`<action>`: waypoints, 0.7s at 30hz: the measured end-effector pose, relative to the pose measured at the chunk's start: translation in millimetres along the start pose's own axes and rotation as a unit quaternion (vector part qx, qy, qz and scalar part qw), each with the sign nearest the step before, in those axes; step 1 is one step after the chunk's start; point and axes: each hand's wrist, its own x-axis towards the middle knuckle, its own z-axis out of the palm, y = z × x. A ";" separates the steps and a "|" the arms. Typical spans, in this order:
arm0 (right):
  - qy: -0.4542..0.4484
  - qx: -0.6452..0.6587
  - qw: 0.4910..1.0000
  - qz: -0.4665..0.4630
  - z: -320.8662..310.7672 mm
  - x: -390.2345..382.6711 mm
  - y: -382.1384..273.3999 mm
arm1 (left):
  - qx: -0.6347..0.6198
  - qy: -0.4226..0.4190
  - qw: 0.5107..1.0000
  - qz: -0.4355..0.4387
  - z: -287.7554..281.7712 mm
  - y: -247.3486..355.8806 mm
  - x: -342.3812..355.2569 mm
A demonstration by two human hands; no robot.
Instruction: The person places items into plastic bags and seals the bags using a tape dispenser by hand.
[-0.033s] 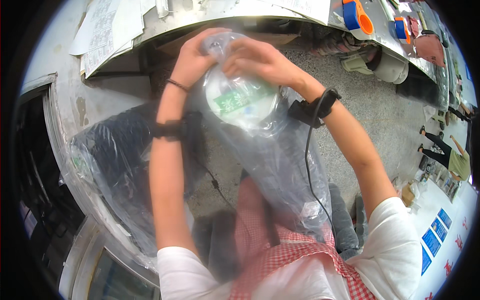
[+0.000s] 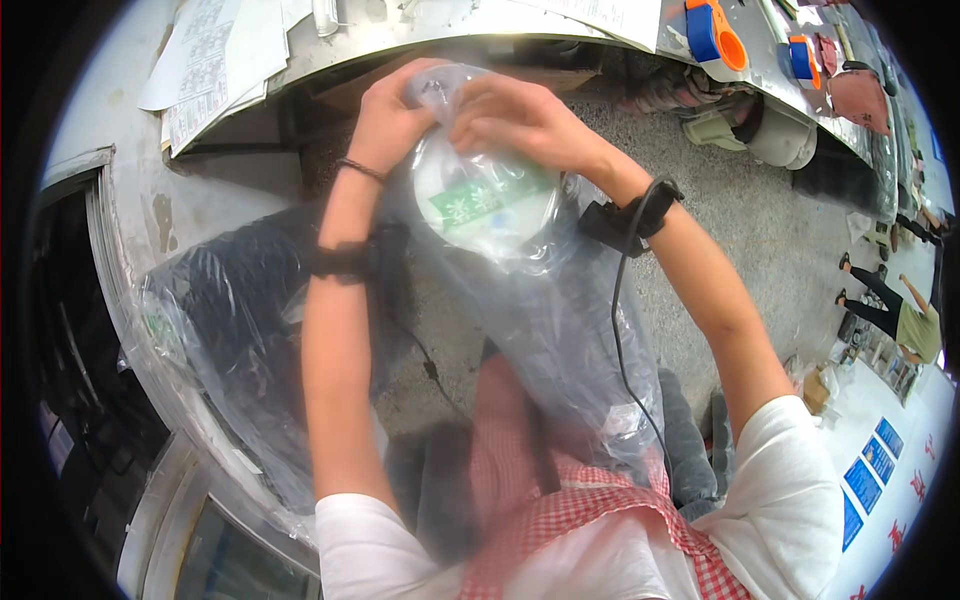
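A long see-through plastic bag leans from my lap toward the workbench, wrapped around a long roll-like thing. Through its upper end shows a round white end face with a green printed band across it. Above that face, the bag's mouth is bunched together. My left hand closes on the left side of the bunched plastic, its fingertips partly hidden behind it. From the right, my right hand pinches the same plastic with bent fingers. What the roll is made of cannot be made out.
Dark bundles in plastic stand to my left. Ahead runs a workbench with papers and orange-and-blue tape dispensers. A pale seat-like object is under it. A cable hangs from my right wrist. Another person stands far right.
My left hand and forearm have shifted very slightly to the right. Both hands keep their grip on the bunched plastic.
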 end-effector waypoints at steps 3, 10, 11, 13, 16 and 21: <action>0.064 -0.145 0.987 -0.014 -3.2 7.3 -11.6 | 0.043 0.103 0.994 -0.013 14.2 -2.2 4.1; 0.053 -0.379 0.897 -0.221 -33.6 51.7 -28.8 | 0.033 0.101 0.993 -0.044 24.6 5.9 2.4; 0.053 -0.380 0.897 -0.220 -35.7 50.9 -33.2 | 0.031 0.101 0.993 -0.044 24.4 6.2 1.8; 0.093 -0.509 0.824 -0.232 -23.6 47.9 -42.9 | 0.047 0.120 0.991 -0.048 22.2 6.9 -5.1; 0.108 -0.571 0.809 -0.086 -3.6 33.6 -45.4 | 0.028 0.132 0.990 -0.046 18.0 -0.2 -2.4; 0.060 -0.458 0.885 0.055 -36.6 17.8 -62.9 | -0.037 0.065 0.997 -0.006 13.0 23.0 0.9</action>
